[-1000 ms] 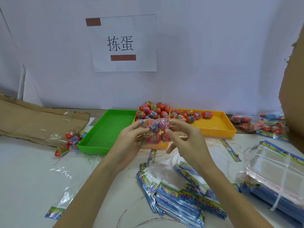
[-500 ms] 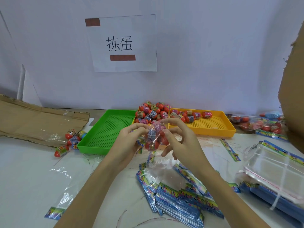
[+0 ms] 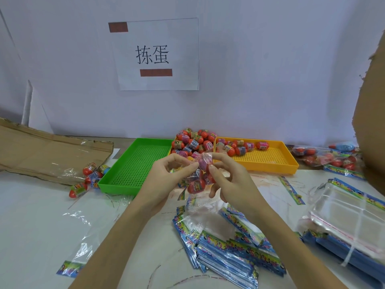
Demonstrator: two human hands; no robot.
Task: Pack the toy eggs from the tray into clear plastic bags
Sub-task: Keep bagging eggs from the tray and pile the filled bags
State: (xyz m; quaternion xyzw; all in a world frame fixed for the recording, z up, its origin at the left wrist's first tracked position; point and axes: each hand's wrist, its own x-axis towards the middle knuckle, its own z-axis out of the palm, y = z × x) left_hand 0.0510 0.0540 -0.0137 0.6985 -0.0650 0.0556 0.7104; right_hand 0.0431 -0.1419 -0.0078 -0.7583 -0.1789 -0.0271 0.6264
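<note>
A small clear plastic bag with a few red toy eggs inside hangs between my hands, just above the table. My left hand pinches its top edge from the left, and my right hand pinches it from the right. Behind them, a pile of red toy eggs fills one yellow tray, whose rim is mostly hidden. A second yellow tray to the right holds several more eggs at its far left end.
A green tray sits left of the pile. Loose eggs lie beside flattened cardboard. Stacks of printed bags and clear bags lie near me. Filled bags are at the far right by a cardboard wall.
My hands have drawn closer together and lowered slightly, so the bag of eggs now hangs gathered below my fingertips instead of stretched wide between them.
</note>
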